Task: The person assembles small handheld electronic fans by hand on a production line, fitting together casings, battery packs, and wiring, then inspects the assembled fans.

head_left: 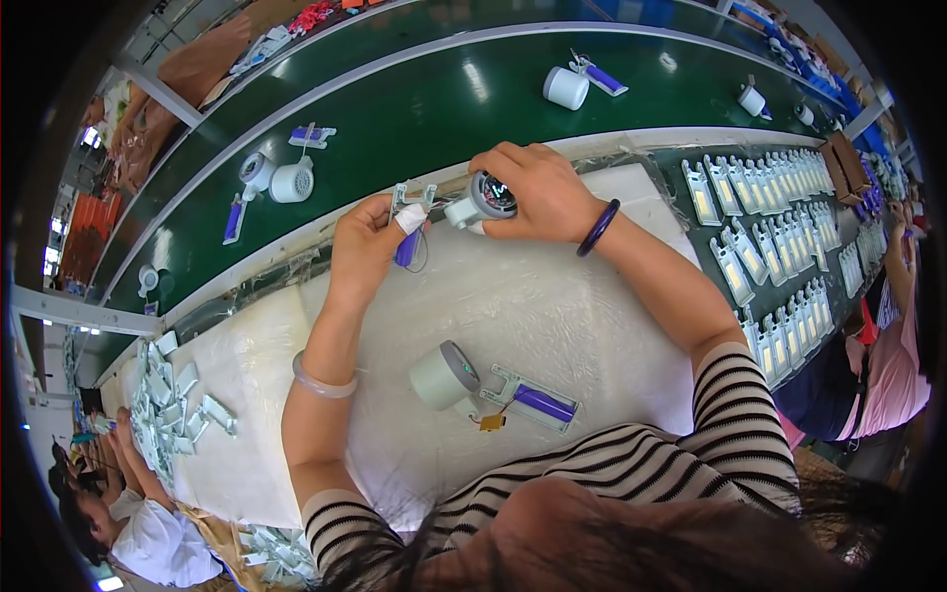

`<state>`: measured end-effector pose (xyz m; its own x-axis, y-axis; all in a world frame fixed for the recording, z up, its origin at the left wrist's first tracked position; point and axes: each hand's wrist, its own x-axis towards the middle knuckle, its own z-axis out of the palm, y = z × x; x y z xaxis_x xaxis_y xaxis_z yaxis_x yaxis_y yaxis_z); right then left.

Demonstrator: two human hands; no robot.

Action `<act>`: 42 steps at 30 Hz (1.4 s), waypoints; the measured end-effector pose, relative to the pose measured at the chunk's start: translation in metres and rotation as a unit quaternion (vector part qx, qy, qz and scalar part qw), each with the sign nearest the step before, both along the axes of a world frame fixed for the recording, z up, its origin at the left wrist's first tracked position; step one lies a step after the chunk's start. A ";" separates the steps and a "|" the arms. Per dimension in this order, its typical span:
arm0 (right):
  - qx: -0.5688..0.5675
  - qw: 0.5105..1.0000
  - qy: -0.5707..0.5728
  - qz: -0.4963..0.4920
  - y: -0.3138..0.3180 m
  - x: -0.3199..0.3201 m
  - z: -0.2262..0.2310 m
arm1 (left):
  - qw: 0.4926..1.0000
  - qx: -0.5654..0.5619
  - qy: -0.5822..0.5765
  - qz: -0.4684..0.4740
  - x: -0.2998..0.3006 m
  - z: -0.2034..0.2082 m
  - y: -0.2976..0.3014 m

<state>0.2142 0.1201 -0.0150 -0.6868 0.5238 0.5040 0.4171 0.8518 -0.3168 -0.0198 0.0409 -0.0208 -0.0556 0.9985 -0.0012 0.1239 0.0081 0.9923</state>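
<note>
Near the belt's front edge, my left hand, with white tape on a fingertip, pinches a pale green handle piece. A purple cylindrical battery hangs below those fingers beside a thin dark wire. My right hand is wrapped round a short cylindrical device head whose round grey-rimmed face shows a dark inside. Its stub points to my left hand, and thin wires run between the two parts. Closer to me on the padded table lies another device head, wired to an open handle half with a purple battery.
A green conveyor belt crosses beyond the white-covered table, carrying several similar units. Rows of handle halves fill the right side. Loose pale green pieces are heaped at left. Co-workers sit on both sides.
</note>
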 end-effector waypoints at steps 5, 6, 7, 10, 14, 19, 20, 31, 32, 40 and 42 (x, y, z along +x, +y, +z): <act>-0.003 1.000 -0.008 0.000 -0.001 -0.003 0.002 | 1.000 0.004 -0.017 -0.004 -0.003 -0.003 0.000; -0.017 1.000 -0.014 -0.004 -0.002 -0.006 0.003 | 1.000 0.005 -0.018 0.000 -0.005 -0.004 -0.001; -0.028 0.999 -0.022 -0.004 -0.001 -0.008 0.006 | 1.000 0.009 -0.013 -0.005 -0.006 -0.004 0.000; -0.096 0.995 0.011 -0.023 0.001 -0.012 -0.004 | 1.000 -0.002 0.010 0.020 -0.005 -0.001 0.004; -0.181 0.981 0.001 -0.064 0.026 -0.036 0.001 | 0.958 0.138 0.174 0.182 -0.047 -0.029 0.022; -0.260 0.959 -0.002 -0.114 0.071 -0.071 0.000 | 0.780 0.190 0.431 0.411 -0.118 -0.018 0.049; -0.213 0.965 0.072 -0.133 0.092 -0.069 -0.023 | 0.773 0.114 0.469 0.411 -0.119 -0.016 0.061; -0.451 0.873 0.170 0.077 0.032 -0.057 -0.019 | 0.965 -0.007 -0.098 0.243 -0.101 -0.008 0.064; -0.515 0.838 0.169 0.060 0.027 -0.054 -0.013 | 0.967 -0.008 -0.138 0.215 -0.077 -0.003 0.053; -0.652 0.725 0.197 0.102 0.010 -0.031 -0.022 | 0.994 0.073 -0.039 -0.066 0.059 -0.005 -0.037; -0.671 0.709 0.184 0.119 0.011 -0.018 -0.023 | 0.993 0.031 -0.013 -0.115 0.056 0.003 -0.044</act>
